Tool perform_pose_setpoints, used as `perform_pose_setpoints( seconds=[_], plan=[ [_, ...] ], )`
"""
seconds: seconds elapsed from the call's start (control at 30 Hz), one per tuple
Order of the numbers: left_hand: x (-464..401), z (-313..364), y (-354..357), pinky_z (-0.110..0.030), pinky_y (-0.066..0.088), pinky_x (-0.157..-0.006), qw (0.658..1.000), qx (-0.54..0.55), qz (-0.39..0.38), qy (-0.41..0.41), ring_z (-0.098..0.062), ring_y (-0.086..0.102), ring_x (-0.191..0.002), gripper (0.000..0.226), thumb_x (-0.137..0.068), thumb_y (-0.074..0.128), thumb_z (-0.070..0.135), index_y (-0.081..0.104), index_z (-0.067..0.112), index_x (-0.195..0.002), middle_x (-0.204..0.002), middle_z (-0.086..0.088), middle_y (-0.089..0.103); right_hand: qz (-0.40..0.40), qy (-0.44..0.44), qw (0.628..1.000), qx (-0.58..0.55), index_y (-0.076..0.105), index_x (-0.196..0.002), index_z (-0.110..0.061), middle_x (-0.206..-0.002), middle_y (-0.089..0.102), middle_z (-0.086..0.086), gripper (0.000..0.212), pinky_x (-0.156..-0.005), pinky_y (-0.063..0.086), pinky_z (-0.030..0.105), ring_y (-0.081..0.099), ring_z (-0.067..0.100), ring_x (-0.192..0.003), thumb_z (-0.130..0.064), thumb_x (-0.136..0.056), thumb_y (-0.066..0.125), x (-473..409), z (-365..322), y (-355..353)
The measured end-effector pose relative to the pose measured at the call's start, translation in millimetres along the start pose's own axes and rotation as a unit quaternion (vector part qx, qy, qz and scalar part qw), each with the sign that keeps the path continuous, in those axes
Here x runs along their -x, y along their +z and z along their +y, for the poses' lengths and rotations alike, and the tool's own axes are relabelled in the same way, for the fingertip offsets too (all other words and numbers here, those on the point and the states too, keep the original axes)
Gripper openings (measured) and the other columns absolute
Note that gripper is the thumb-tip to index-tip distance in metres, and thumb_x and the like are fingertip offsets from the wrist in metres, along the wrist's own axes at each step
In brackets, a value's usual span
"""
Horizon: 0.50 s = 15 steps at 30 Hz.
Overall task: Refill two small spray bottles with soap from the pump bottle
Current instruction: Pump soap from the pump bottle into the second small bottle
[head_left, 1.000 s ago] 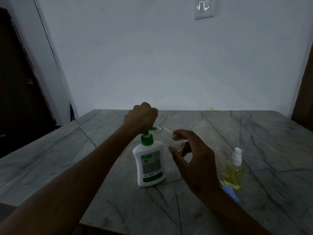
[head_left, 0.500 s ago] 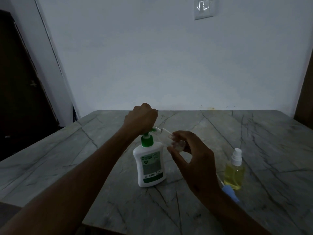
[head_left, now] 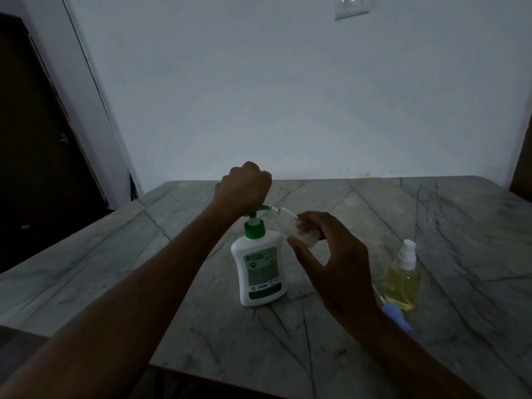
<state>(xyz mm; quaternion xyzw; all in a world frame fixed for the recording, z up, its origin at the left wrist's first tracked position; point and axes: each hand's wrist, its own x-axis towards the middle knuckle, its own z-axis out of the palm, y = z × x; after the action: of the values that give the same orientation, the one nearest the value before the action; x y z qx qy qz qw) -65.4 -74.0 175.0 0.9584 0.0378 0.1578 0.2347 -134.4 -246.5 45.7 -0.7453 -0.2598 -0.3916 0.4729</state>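
Dim home room, marble table [head_left: 431, 226], wall switch [head_left: 351, 7] (dark door [head_left: 34, 139])

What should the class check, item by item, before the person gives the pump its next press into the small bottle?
1. Pump bottle upright on the table: ok.
2. Left hand on the pump head: ok.
3. Right hand grip on the clear spray bottle: ok, pinched.
4. Bottle mouth at the spout: looks ok.
5. Fill level inside it: cannot tell.
6. Yellow spray bottle standing apart, capped: ok.
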Motion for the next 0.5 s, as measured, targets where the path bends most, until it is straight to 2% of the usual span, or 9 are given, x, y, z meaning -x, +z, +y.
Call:
perform_pose_setpoints(
  seconds=[0.1, 0.23, 0.33, 0.43, 0.5],
  plan=[
    [-1.7, 1.0, -1.7, -0.052, 0.062, -0.088, 0.997, -0.061, 0.007, 0.040, -0.027, 0.074, -0.086, 0.009, -0.102, 0.058, 0.018, 0.062, 0.014, -0.094, -0.099, -0.009, 0.075, 0.001, 0.001, 1.000, 0.004, 0.066, -0.121, -0.013, -0.112, 0.070, -0.004, 0.036, -0.086, 0.049, 0.009, 0.063, 0.001, -0.098, -0.034, -0.092, 0.073, -0.8, -1.3, 0.4],
    [-2.5, -2.8, 4.5, -0.053, 0.062, -0.089, 0.998, -0.055, -0.016, 0.038, -0.033, 0.075, -0.095, 0.019, -0.105, 0.055, 0.014, 0.069, 0.002, -0.106, -0.106, -0.015, 0.074, 0.004, -0.001, 1.000, 0.008, 0.066, -0.123, -0.013, -0.112, 0.069, -0.004, 0.036, -0.086, 0.048, 0.008, 0.061, -0.001, -0.098, -0.032, -0.093, 0.074, -0.1, 0.6, 0.3],
    [-1.1, -5.6, 7.4, -0.051, 0.063, -0.090, 0.994, -0.088, -0.040, 0.056, -0.032, 0.074, -0.097, 0.016, -0.104, 0.061, 0.009, 0.069, -0.002, -0.113, -0.110, -0.016, 0.073, 0.001, 0.000, 1.000, 0.017, 0.065, -0.124, -0.015, -0.113, 0.069, -0.005, 0.037, -0.085, 0.047, 0.007, 0.058, -0.004, -0.099, -0.035, -0.094, 0.072, 1.5, 2.6, 1.4],
    [-2.0, -6.0, 3.8, -0.053, 0.061, -0.093, 0.995, -0.083, -0.025, 0.039, -0.033, 0.073, -0.101, 0.023, -0.106, 0.051, 0.014, 0.070, 0.002, -0.113, -0.109, -0.014, 0.073, 0.001, 0.002, 1.000, 0.016, 0.064, -0.124, -0.018, -0.114, 0.069, -0.006, 0.038, -0.084, 0.052, 0.013, 0.060, -0.003, -0.098, -0.039, -0.094, 0.070, 1.1, 2.2, 2.3],
    [-2.4, -2.8, 0.1, -0.055, 0.059, -0.096, 0.999, -0.034, -0.005, 0.013, -0.036, 0.073, -0.103, 0.030, -0.104, 0.046, 0.019, 0.071, 0.005, -0.113, -0.109, -0.014, 0.075, -0.001, 0.003, 1.000, 0.013, 0.063, -0.124, -0.018, -0.114, 0.069, -0.007, 0.037, -0.084, 0.055, 0.019, 0.062, 0.000, -0.098, -0.040, -0.094, 0.069, 0.8, 1.5, 2.8]
  ],
)
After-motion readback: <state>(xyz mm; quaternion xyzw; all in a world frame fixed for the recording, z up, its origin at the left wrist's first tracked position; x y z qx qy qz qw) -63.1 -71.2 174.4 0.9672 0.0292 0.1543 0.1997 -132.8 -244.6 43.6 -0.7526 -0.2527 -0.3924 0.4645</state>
